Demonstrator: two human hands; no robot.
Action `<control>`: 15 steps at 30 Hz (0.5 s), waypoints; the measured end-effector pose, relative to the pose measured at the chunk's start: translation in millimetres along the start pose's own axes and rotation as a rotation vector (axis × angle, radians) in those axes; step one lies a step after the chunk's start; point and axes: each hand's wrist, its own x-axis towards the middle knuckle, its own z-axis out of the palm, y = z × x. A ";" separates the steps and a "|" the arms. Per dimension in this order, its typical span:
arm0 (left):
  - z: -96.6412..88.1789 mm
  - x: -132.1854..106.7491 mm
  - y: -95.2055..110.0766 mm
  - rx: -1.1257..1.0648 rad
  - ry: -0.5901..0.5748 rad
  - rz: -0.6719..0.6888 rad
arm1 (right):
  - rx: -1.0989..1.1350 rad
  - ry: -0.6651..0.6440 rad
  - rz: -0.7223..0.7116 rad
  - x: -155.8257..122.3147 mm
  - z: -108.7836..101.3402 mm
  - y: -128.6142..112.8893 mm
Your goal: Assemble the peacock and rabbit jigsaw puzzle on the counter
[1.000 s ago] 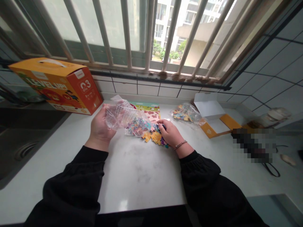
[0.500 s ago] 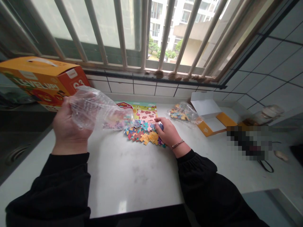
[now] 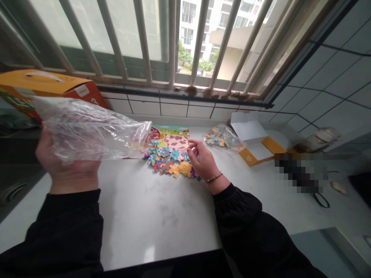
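Counter [image 3: 162,216] lies bare between puzzle pieces [image 3: 169,160] and near edge.

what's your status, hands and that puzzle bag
Left hand shut on clear plastic bag, lifted, looks empty. Right hand open, fingers on loose puzzle pieces on the counter. Nothing in the way.

We see clear plastic bag [image 3: 89,131]; puzzle pieces [image 3: 169,160] multicoloured: orange, teal, pink, purple; box [image 3: 43,87] orange-red at countertop's [image 3: 162,216] left edge; countertop white, faintly mottled; sleeves [image 3: 69,231] black.
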 end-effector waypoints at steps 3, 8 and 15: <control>-4.6 0.8 -20.9 -0.081 0.038 -0.073 | 0.103 -0.058 0.081 -0.8 3.3 -5.6; 0.5 -17.7 -75.6 -0.050 0.036 -0.507 | 0.497 -0.214 0.172 -2.5 11.9 -11.2; -0.6 -37.6 -113.4 0.218 -0.007 -0.490 | 0.617 0.024 0.412 4.7 8.9 7.8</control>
